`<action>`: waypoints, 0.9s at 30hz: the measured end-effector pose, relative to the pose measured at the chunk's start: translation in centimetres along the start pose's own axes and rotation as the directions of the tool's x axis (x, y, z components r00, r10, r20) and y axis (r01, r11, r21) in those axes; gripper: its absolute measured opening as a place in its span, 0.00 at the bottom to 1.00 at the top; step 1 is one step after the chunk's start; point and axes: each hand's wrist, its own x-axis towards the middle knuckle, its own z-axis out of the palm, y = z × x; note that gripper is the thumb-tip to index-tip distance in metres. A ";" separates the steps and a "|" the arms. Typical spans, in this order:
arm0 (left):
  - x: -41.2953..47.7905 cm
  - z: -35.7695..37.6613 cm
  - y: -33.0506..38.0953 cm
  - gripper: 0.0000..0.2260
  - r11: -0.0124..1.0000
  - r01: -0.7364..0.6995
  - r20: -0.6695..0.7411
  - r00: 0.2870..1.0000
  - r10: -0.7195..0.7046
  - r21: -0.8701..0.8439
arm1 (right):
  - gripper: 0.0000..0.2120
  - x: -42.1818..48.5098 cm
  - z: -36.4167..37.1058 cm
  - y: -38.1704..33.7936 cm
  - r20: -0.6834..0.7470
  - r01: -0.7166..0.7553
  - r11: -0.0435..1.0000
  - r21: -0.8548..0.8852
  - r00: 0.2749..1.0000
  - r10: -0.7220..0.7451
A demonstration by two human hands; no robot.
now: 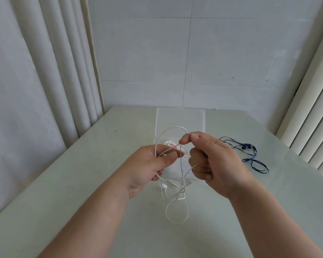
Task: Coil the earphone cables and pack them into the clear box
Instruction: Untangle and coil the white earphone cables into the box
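Observation:
A white earphone cable (176, 207) runs between both hands above the table. My left hand (153, 164) grips a loop of it between thumb and fingers. My right hand (211, 161) pinches the cable's upper arc between thumb and forefinger. The rest hangs down in a tangle, with an earbud and the plug resting on the table. Behind the hands stands the clear box (181, 118), lid up, with another coiled white cable inside, partly hidden. A dark blue earphone cable (254, 157) lies loose on the table to the right.
The pale table (82, 183) stands in a corner. A white curtain (35, 90) hangs along its left edge, and vertical blinds (313, 118) stand at the right. A white tiled wall is behind the box.

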 end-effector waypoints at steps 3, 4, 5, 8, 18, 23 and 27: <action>0.0 0.2 -0.1 0.05 1.000 0.018 0.031 0.999 -0.018 0.019 | 0.15 -0.1 0.0 -0.1 -0.014 -0.004 1.000 -0.006 1.000 0.004; 0.0 0.3 -0.1 0.06 0.999 0.022 0.036 0.999 -0.023 0.024 | 0.15 -0.1 0.0 -0.2 -0.018 -0.005 1.000 -0.008 1.000 0.005; 0.0 0.4 -0.1 0.06 0.999 0.025 0.039 0.999 -0.026 0.029 | 0.15 -0.1 0.0 -0.2 -0.022 -0.006 1.000 -0.009 1.000 0.006; 0.1 0.7 -0.1 0.05 0.999 -0.001 0.029 1.000 0.000 0.037 | 0.14 0.0 -0.1 -0.1 -0.042 -0.018 1.000 -0.024 0.999 0.017; 0.7 0.4 -0.2 0.05 0.992 -0.075 -0.317 0.947 0.039 -0.101 | 0.13 0.1 -0.6 0.3 -0.051 -0.113 0.809 -0.577 0.993 0.103; 0.9 0.5 -0.2 0.05 0.993 -0.077 -0.360 0.932 0.040 -0.089 | 0.14 0.1 0.5 1.1 -0.052 0.000 0.714 -0.700 0.997 -0.051; 0.9 0.4 -0.2 0.05 0.995 -0.077 -0.385 0.922 0.045 -0.068 | 0.15 0.0 0.7 1.3 -0.062 0.016 0.664 -0.748 0.994 -0.093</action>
